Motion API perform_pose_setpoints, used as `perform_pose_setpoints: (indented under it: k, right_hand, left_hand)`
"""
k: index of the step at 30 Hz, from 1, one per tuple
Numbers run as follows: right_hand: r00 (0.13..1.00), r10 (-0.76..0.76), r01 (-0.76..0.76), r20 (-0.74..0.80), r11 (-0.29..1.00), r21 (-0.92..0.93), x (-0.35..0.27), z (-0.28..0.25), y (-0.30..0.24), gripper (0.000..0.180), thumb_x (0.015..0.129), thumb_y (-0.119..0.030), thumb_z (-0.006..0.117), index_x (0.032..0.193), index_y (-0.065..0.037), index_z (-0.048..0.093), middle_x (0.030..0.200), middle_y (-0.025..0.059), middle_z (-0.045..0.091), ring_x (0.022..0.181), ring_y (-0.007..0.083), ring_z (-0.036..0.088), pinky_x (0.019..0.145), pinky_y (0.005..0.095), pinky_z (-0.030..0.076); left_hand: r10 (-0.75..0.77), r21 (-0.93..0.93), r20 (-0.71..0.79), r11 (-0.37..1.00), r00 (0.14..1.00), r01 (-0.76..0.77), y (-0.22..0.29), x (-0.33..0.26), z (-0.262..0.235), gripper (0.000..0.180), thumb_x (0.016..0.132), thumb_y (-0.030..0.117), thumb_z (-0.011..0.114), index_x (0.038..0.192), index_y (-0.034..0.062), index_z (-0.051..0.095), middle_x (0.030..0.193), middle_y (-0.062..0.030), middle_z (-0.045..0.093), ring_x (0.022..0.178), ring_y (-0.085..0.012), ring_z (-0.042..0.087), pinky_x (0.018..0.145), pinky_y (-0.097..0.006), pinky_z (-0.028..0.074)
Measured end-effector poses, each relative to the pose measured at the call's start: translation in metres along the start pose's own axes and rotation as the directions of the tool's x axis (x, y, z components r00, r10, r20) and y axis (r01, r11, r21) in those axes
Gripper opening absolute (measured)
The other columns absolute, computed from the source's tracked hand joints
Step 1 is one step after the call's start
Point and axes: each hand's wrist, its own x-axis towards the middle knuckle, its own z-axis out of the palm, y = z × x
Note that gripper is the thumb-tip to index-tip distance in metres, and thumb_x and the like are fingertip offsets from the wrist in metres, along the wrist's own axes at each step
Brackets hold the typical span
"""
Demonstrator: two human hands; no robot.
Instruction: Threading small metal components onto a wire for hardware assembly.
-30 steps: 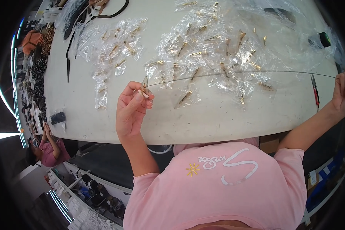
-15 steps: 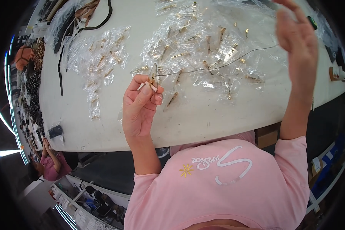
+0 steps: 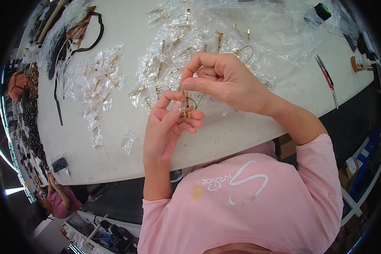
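Note:
Over the table's near part, my left hand [image 3: 161, 127] grips a small narrow gold metal fitting [image 3: 185, 109] between thumb and fingers, held upright. My right hand [image 3: 230, 82] reaches in from the right, its thumb and forefinger pinched at the fitting's upper end; the exact spot is partly hidden by the fingertips. A thin dark cord [image 3: 197, 103] curves out beside the fitting, and a loop of dark cord shows beyond my right hand. Behind both hands spreads a pile of clear plastic bags [image 3: 169, 53] with similar gold fittings.
A smaller pile of bagged fittings [image 3: 99, 84] lies on the left. Beyond it are a dark strap [image 3: 100, 31] and plastic wrapping. Red-handled pointed snips [image 3: 326, 76] lie at right, near a brown-and-white container [image 3: 360, 62]. A person [image 3: 61, 199] is at far left.
My right hand has come down and left from the far right to my left hand, where it now pinches. The cord, stretched out before, is now slack and looped.

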Motion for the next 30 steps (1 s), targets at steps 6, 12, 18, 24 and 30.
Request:
perform_pose_setpoints:
  k: [6,12,18,24,30]
  right_hand:
    - [1.0,-0.007,0.002,-0.018,0.972,-0.237,-0.002,-0.003,0.0,0.015,0.09,-0.018,0.065,0.094,-0.004,0.065,0.054,-0.0061,0.039,0.051,0.004,0.034,0.05,0.0252,0.029]
    - [0.999,0.025,-0.03,-0.045,0.992,-0.123,-0.005,0.004,0.01,0.018,0.089,-0.02,0.067,0.098,-0.005,0.066,0.054,-0.001,0.045,0.051,0.0068,0.041,0.05,0.0263,0.031]
    - [0.999,0.038,-0.028,0.027,0.952,-0.306,-0.004,-0.001,0.014,0.017,0.087,-0.02,0.068,0.098,-0.007,0.068,0.053,-0.0006,0.038,0.049,0.008,0.036,0.049,0.0273,0.029]
    - [1.0,0.016,-0.009,0.017,0.948,-0.319,-0.004,-0.003,0.021,0.009,0.088,-0.014,0.069,0.097,-0.011,0.068,0.055,-0.007,0.025,0.052,0.0045,0.025,0.05,0.0256,0.022]
    - [0.996,-0.024,0.053,0.088,0.936,-0.349,-0.014,0.011,0.014,0.005,0.088,-0.011,0.063,0.091,-0.007,0.062,0.055,0.0043,0.048,0.049,0.0137,0.045,0.049,0.0304,0.034]
  left_hand:
    - [0.425,0.635,-0.242,0.749,0.872,-0.189,-0.001,0.002,0.022,0.016,0.095,0.007,0.06,0.109,-0.0006,0.057,0.107,-0.0149,0.068,0.096,-0.0166,0.067,0.074,-0.026,0.056]
    - [0.308,0.58,-0.239,0.806,0.921,-0.119,0.004,0.007,0.019,0.018,0.092,0.002,0.063,0.109,-0.0017,0.056,0.105,-0.0157,0.069,0.093,-0.0212,0.07,0.073,-0.027,0.058]
    - [0.408,0.536,-0.278,0.817,0.87,-0.212,0.009,0.008,0.016,0.019,0.091,0.0,0.064,0.108,-0.0023,0.056,0.101,-0.0169,0.069,0.094,-0.025,0.07,0.072,-0.029,0.059]
    - [0.407,0.55,-0.319,0.815,0.856,-0.182,0.01,0.008,0.011,0.02,0.09,0.001,0.066,0.108,-0.0016,0.057,0.101,-0.0168,0.069,0.094,-0.0245,0.07,0.073,-0.029,0.059]
    - [0.407,0.553,-0.303,0.812,0.861,-0.189,0.0,0.011,0.0,0.015,0.091,0.001,0.065,0.104,-0.0025,0.058,0.098,-0.0133,0.068,0.088,-0.0171,0.069,0.074,-0.027,0.058]
